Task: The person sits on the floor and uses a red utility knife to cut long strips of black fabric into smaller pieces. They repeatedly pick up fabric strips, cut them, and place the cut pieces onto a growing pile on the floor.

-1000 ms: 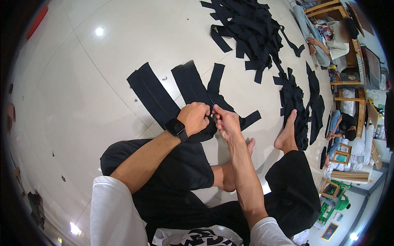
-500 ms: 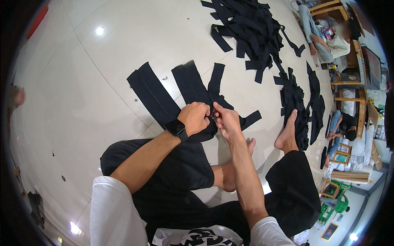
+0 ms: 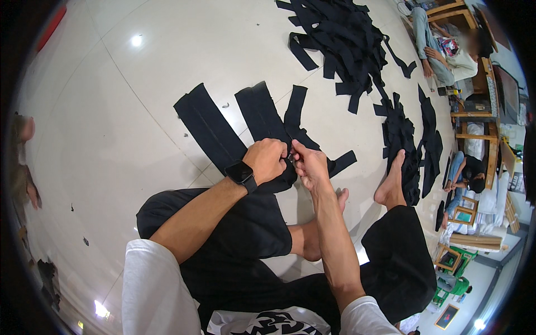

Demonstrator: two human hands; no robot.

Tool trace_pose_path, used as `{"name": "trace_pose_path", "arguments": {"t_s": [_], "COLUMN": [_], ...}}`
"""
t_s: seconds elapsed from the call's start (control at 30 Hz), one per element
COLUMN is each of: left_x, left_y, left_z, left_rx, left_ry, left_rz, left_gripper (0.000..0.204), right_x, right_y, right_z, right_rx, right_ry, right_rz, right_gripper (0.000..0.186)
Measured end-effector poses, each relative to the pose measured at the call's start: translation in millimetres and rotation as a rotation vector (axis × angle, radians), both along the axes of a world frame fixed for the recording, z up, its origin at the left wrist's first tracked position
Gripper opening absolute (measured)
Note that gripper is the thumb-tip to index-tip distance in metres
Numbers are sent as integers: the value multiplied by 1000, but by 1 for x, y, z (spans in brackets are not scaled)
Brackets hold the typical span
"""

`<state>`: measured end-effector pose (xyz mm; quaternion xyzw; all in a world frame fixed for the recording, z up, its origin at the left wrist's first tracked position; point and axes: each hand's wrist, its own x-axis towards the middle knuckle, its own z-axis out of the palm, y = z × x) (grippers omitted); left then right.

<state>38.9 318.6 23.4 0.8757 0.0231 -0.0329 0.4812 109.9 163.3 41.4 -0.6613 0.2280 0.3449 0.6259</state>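
Observation:
My left hand [image 3: 264,160], with a dark smartwatch [image 3: 240,173] at the wrist, is closed on a black fabric panel [image 3: 254,110] lying before my bent legs. Just to its right, my right hand [image 3: 309,165] pinches at the same fabric; a small thin item between its fingertips is too small to make out. Another long black panel [image 3: 206,128] with a line along its middle stretches out to the upper left. Narrower black strips [image 3: 297,104] lie just beyond the hands, with one end reaching right toward my bare foot [image 3: 392,181].
Large heaps of black strips [image 3: 335,39] cover the tiled floor [image 3: 111,145] at top and right. Co-workers [image 3: 458,58] sit along the right, among wooden frames [image 3: 463,212], boards and green chairs. A person's bare limb [image 3: 25,128] shows at the far left edge.
Another person's bare limbs have appeared at the far left edge. My hands have hardly moved. The co-workers on the right have shifted slightly.

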Motion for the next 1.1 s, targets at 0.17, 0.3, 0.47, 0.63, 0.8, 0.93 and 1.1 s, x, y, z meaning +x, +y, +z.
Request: {"name": "trace_pose_path", "arguments": {"t_s": [0.17, 0.3, 0.47, 0.63, 0.8, 0.93, 1.1], "left_x": [1, 0, 0, 0, 0, 1, 0], "left_y": [-2, -1, -2, 0, 0, -1, 1], "left_z": [-2, 0, -1, -1, 2, 2, 2], "left_rx": [-1, -5, -5, -4, -5, -7, -5], "left_ry": [3, 18, 0, -12, 6, -2, 3], "left_rz": [13, 0, -8, -2, -4, -9, -10], "left_gripper": [15, 15, 15, 14, 14, 15, 15], "right_x": [2, 3, 2, 0, 1, -2, -5], "right_y": [8, 19, 18, 16, 13, 17, 20], "right_z": [-1, 1, -4, -2, -4, -10, -7], "right_rx": [-22, -27, -10, -5, 4, -5, -13], "right_ry": [-35, -35, -43, -44, -20, -81, -65], "right_rz": [-18, -55, -62, -44, -24, -51, -83], "right_gripper": [34, 35, 34, 34, 33, 34, 33]}}
